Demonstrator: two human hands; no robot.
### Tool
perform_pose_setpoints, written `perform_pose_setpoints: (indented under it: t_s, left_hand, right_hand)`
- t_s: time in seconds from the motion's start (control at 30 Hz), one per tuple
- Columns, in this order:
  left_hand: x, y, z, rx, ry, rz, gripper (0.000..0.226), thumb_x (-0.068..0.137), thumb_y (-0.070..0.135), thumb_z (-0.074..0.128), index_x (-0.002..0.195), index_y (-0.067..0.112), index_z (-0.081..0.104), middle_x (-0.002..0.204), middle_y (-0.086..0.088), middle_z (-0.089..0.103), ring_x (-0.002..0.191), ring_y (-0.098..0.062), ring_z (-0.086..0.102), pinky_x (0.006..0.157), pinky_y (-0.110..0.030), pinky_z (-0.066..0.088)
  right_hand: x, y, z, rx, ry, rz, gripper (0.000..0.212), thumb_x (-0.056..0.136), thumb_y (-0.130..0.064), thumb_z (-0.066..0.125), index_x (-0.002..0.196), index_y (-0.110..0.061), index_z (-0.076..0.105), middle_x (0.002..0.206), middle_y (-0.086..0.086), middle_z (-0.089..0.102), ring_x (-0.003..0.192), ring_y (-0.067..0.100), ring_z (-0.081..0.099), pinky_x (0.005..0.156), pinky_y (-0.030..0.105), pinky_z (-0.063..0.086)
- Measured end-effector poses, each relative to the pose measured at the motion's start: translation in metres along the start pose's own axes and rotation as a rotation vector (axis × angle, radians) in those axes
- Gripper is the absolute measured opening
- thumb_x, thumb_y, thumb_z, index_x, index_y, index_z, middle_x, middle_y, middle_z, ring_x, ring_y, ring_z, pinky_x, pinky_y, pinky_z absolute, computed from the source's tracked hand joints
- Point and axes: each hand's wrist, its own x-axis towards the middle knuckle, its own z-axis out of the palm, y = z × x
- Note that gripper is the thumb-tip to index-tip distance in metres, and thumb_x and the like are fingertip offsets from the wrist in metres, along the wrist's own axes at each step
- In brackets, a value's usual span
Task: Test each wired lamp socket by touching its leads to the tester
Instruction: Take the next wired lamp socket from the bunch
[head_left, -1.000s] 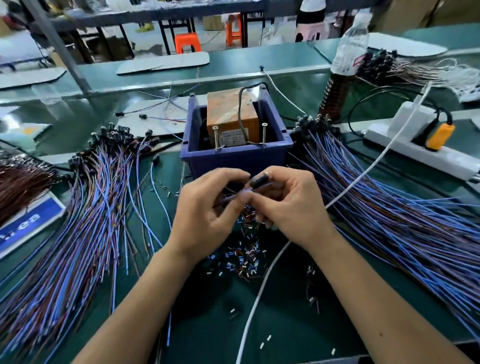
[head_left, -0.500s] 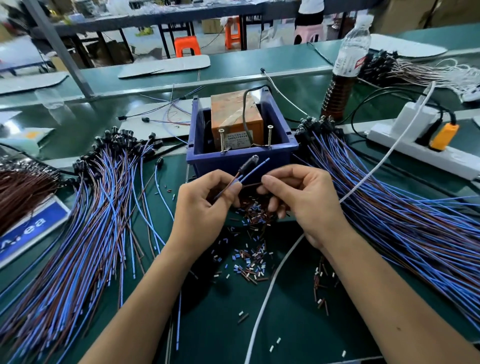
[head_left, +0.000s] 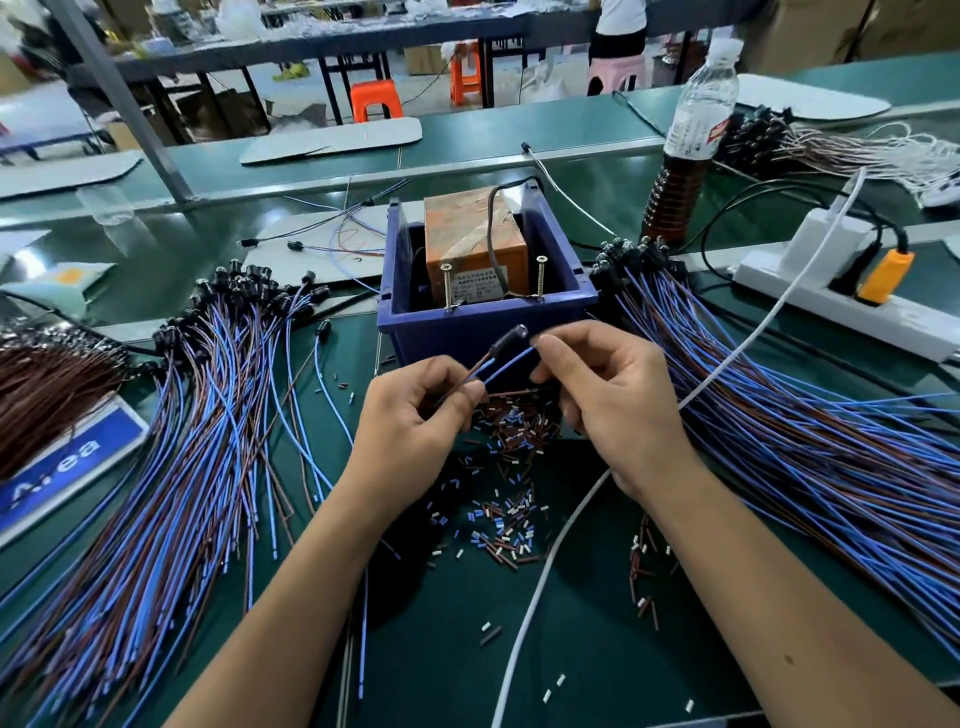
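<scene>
Bin (head_left: 483, 332) holds tester (head_left: 475, 241); left hand (head_left: 410, 421), right hand (head_left: 618, 395) pinch socket leads (head_left: 498, 361).

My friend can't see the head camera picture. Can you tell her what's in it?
Two hands hold one wired lamp socket before a blue bin holding an orange tester: left hand pinches its leads, right hand touches it. Socket bundles flank them.

We hold both bare forearms forward, our left hand (head_left: 415, 415) pinching with curled fingers, our right hand (head_left: 608, 395) beside it, fingers curled, fingertips pinching.
</scene>
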Motion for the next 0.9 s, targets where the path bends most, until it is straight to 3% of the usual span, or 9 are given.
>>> perform_pose_setpoints:
  t_s: [0.2, 0.33, 0.4, 0.57, 0.67, 0.8, 0.9]
  left_hand:
    - [0.0, 0.001, -0.001, -0.005, -0.017, 0.022, 0.02, 0.095, 0.018, 0.062, 0.076, 0.012, 0.063, 0.062, -0.007, 0.053, 0.058, -0.027, 0.047, 0.057, -0.032, 0.037]
    - [-0.001, 0.001, -0.002, -0.05, 0.094, 0.037, 0.021, 0.097, 0.017, 0.06, 0.077, 0.011, 0.063, 0.061, -0.004, 0.056, 0.057, -0.02, 0.048, 0.058, -0.03, 0.04]
    - [-0.002, 0.003, -0.001, -0.089, 0.15, 0.049, 0.019, 0.099, 0.015, 0.058, 0.082, 0.011, 0.064, 0.061, -0.002, 0.059, 0.059, -0.025, 0.053, 0.061, -0.032, 0.044]
    - [-0.002, 0.006, 0.01, -0.071, 0.194, 0.083, 0.018, 0.102, 0.015, 0.057, 0.084, 0.015, 0.061, 0.06, -0.001, 0.059, 0.053, -0.022, 0.053, 0.055, -0.033, 0.044]
    - [-0.002, 0.006, 0.016, -0.057, 0.22, 0.084, 0.021, 0.103, 0.018, 0.056, 0.082, 0.017, 0.059, 0.06, 0.003, 0.059, 0.053, -0.011, 0.053, 0.057, -0.027, 0.045]
    - [-0.002, 0.007, 0.018, -0.065, 0.261, 0.082, 0.021, 0.102, 0.015, 0.056, 0.081, 0.015, 0.056, 0.062, 0.003, 0.058, 0.055, -0.01, 0.054, 0.057, -0.023, 0.045]
    - [-0.003, 0.009, 0.017, -0.052, 0.252, 0.11, 0.021, 0.103, 0.014, 0.056, 0.082, 0.015, 0.057, 0.063, 0.003, 0.06, 0.056, -0.011, 0.055, 0.057, -0.024, 0.045]
  right_hand:
    - [0.0, 0.0, -0.002, -0.006, 0.038, -0.016, 0.01, 0.097, -0.021, 0.074, 0.088, -0.022, 0.079, 0.07, -0.001, 0.068, 0.049, 0.01, 0.045, 0.044, 0.021, 0.038]
    - [0.004, -0.002, -0.01, 0.097, 0.163, -0.005, 0.012, 0.098, -0.02, 0.073, 0.086, -0.021, 0.076, 0.07, -0.001, 0.065, 0.046, 0.01, 0.044, 0.041, 0.02, 0.035]
    - [0.003, -0.001, -0.007, 0.03, 0.112, 0.013, 0.004, 0.095, -0.017, 0.077, 0.093, -0.02, 0.077, 0.075, 0.0, 0.07, 0.047, 0.01, 0.048, 0.042, 0.021, 0.04]
    - [-0.008, 0.0, 0.013, 0.048, -0.149, 0.021, 0.012, 0.09, -0.005, 0.079, 0.098, -0.014, 0.08, 0.066, -0.003, 0.069, 0.044, 0.008, 0.05, 0.043, 0.016, 0.04]
    - [-0.01, -0.003, 0.015, 0.11, -0.196, 0.026, 0.012, 0.088, -0.002, 0.079, 0.096, -0.011, 0.08, 0.061, -0.003, 0.068, 0.043, 0.008, 0.05, 0.039, 0.017, 0.037]
    - [-0.012, -0.007, 0.018, 0.105, -0.256, 0.025, 0.011, 0.088, -0.002, 0.079, 0.098, -0.006, 0.08, 0.075, 0.011, 0.075, 0.047, 0.013, 0.053, 0.038, 0.019, 0.038]
    - [-0.013, -0.009, 0.021, 0.121, -0.263, -0.006, 0.008, 0.09, -0.002, 0.076, 0.097, -0.002, 0.079, 0.072, 0.013, 0.073, 0.047, 0.012, 0.05, 0.042, 0.016, 0.038]
